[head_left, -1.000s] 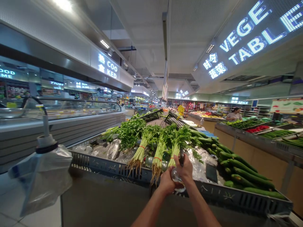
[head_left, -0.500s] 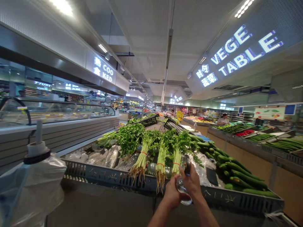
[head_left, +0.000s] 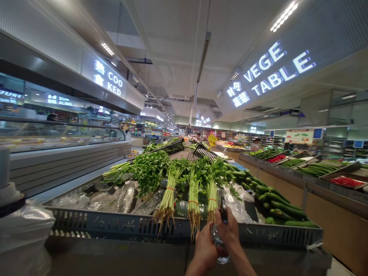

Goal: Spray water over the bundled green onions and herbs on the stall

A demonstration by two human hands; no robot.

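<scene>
Low in the middle of the head view, both hands are closed round a clear spray bottle (head_left: 223, 260) with a dark top. My left hand (head_left: 204, 247) wraps the bottle's body from the left. On the other side, my right hand (head_left: 230, 232) grips it near the dark top; part of the bottle is hidden by the fingers. Just beyond lie three bundles of leafy celery (head_left: 193, 203), roots toward me, each tied with a red band. The right-hand bundle's roots are close to the bottle's top. More leafy greens (head_left: 149, 168) are heaped behind and to the left.
A dark crate edge (head_left: 115, 226) runs along the front of the display. Green cucumbers (head_left: 277, 203) are piled on the right. A plastic bag roll on a stand (head_left: 23, 234) is near on the left. A person (head_left: 255, 145) is at the far vegetable stand.
The view has turned slightly right, so the stand and signs sit further left. My hands, still on the spray bottle, are a little lower in view.
</scene>
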